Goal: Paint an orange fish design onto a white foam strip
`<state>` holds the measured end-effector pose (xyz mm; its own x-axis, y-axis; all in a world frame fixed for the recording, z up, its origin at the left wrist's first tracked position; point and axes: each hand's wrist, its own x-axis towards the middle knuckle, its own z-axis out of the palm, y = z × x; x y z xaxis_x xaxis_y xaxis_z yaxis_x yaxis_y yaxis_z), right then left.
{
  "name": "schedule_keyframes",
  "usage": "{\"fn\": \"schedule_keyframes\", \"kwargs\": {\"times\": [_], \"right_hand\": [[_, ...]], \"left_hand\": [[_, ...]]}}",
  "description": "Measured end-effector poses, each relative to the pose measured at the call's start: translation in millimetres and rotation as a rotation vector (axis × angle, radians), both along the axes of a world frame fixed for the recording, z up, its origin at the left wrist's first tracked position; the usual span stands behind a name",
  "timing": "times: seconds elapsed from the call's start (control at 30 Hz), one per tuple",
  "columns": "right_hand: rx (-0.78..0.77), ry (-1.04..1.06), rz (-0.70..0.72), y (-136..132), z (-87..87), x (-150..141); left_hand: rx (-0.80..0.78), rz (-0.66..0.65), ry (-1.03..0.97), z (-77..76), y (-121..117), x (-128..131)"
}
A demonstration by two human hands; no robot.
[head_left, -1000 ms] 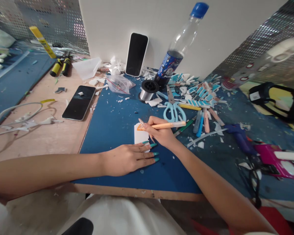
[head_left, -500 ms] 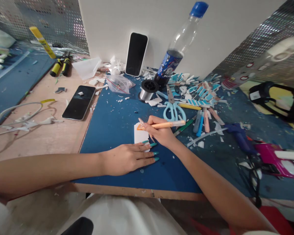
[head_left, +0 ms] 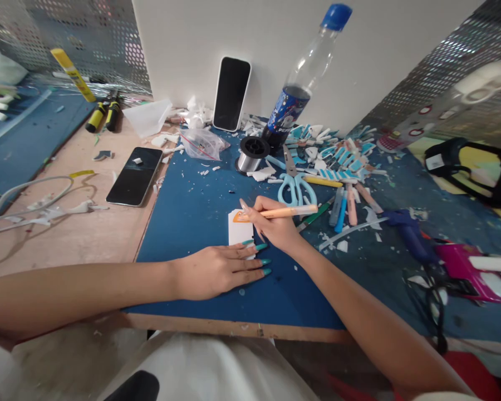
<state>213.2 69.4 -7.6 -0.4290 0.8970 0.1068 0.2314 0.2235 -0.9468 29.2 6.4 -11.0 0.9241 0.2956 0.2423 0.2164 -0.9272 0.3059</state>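
Note:
A small white rectangular piece lies on the blue mat, with an orange coloured patch near its far end. My left hand rests flat across the near end of the piece, fingers stretched to the right, covering that part. Pinched in my right hand is an orange marker pen. Its tip is at the orange patch, though my fingers partly hide it. Light blue scissors lie just beyond my right hand, and a green craft knife is beside it.
A wire spool, a cola bottle and an upright phone stand at the back. Blue and white scraps pile behind several markers. A glue gun lies right; another phone lies left.
My right hand and the marker have shifted slightly to the right, and more of the orange patch shows. My left hand has stayed in place.

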Motion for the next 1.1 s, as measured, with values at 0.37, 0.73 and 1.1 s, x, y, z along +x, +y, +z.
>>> {"fn": "schedule_keyframes", "kwargs": {"times": [0.37,0.73,1.1], "right_hand": [[-0.003,0.006,-0.003,-2.1,-1.6,1.7],[-0.020,0.020,-0.014,-1.1,0.2,-0.1],[-0.020,0.035,-0.034,-0.9,2.2,-1.4]], "left_hand": [[0.024,0.003,0.013,-1.6,0.3,-0.5],[0.029,0.008,-0.018,0.8,0.7,0.2],[0.016,0.000,0.005,-0.1,1.1,0.0]]}}
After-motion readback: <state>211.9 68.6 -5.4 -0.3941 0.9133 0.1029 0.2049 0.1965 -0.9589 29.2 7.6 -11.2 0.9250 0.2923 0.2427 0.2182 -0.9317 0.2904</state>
